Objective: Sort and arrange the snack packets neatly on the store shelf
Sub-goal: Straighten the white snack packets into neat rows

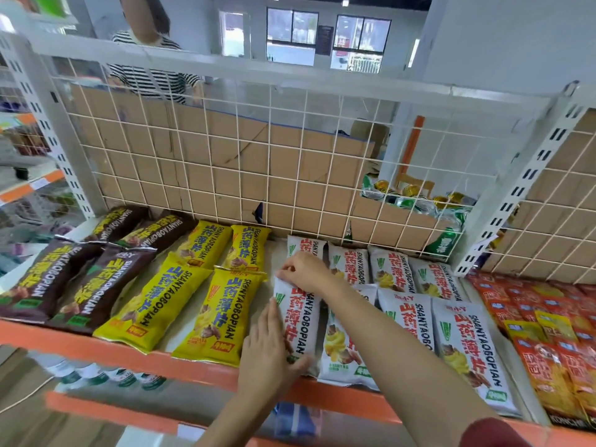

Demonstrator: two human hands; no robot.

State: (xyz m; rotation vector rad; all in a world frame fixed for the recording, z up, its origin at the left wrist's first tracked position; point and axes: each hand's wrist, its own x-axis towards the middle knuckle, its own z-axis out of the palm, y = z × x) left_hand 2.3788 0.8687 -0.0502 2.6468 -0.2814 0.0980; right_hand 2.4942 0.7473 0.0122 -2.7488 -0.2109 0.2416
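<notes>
White packet: held lengthwise between yellow packets and other white packets.
Right hand: far end pinched.
Left hand: near end gripped at orange shelf lip.
Room: bare strip leftward.

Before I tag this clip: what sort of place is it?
Most likely a shop aisle. Matching snack packets lie in colour rows on an orange-edged shelf with a wire-mesh back and slotted uprights; the left hand and right hand hold a white packet.
</notes>
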